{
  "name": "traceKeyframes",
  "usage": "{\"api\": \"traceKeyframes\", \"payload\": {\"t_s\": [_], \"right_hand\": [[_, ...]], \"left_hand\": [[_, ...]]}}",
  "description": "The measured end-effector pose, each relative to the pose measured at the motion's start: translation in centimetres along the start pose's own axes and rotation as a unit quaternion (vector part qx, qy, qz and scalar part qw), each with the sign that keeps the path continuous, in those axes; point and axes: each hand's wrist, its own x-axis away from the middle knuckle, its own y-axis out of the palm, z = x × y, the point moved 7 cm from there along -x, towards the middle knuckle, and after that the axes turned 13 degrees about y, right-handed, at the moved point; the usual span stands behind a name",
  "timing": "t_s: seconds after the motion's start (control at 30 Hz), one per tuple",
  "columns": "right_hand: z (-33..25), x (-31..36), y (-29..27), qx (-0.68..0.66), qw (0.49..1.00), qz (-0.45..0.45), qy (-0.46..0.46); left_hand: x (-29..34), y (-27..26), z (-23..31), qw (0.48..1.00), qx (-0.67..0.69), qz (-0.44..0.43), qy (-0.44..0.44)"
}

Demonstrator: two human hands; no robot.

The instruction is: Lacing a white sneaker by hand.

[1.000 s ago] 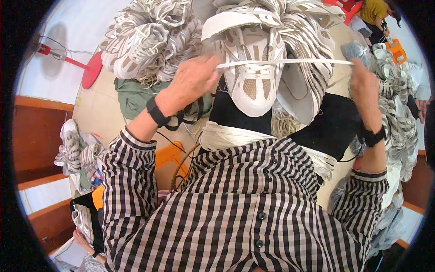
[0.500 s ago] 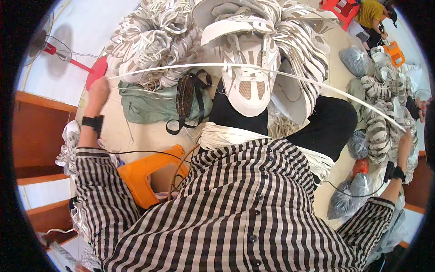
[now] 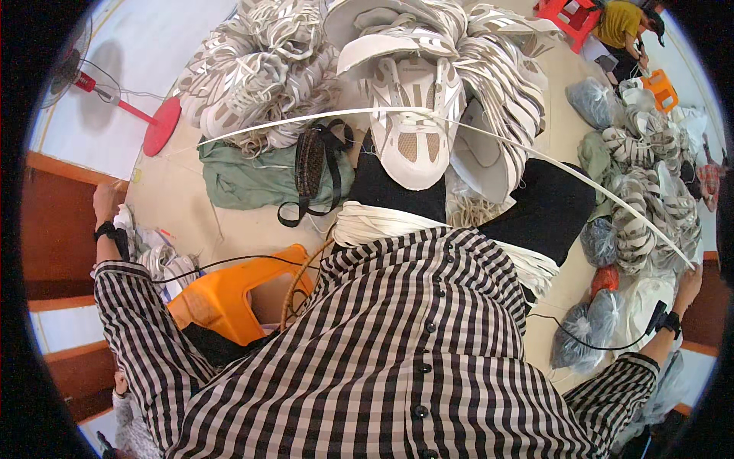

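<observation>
A white shoelace (image 3: 573,170) is stretched wide across the toe of a white and beige shoe (image 3: 417,157), through whose top eyelets it runs. My right hand (image 3: 690,284), far out at the right, is closed on one end. My left hand (image 3: 105,202), far out at the left, looks closed; the lace slants toward it and fades against the pale floor, so its last stretch is hard to see. The shoe rests toe toward me above my black-trousered lap. Bundles of white laces (image 3: 390,224) lie over my thighs.
Piles of beige and white shoe uppers (image 3: 264,76) lie beyond and at the right. A green cloth bag (image 3: 245,176), a black strapped pouch (image 3: 312,168), an orange stool (image 3: 222,298), a red fan base (image 3: 162,128) and plastic bags (image 3: 585,336) surround me. Another person (image 3: 623,34) sits far right.
My left hand has swung outward and toward me. My right hand has moved slightly toward me, drawing the lace wider. The shoe has shifted a little left in view.
</observation>
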Motion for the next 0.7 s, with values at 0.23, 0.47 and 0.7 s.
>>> {"api": "traceKeyframes", "payload": {"t_s": [0.23, 0.47, 0.7], "right_hand": [[-22.3, 6.1, -4.0, -0.451, 0.884, -0.104, 0.061], [-55.0, 23.0, -10.2, -0.652, 0.648, -0.357, -0.167], [-66.4, 27.6, -2.7, -0.64, 0.624, -0.431, -0.123]], "left_hand": [[0.0, 2.5, -4.3, 0.995, -0.071, 0.047, 0.044], [1.6, 4.6, -9.8, 0.992, -0.126, 0.033, -0.008], [3.1, 5.7, -10.8, 0.986, -0.134, 0.07, 0.069]]}}
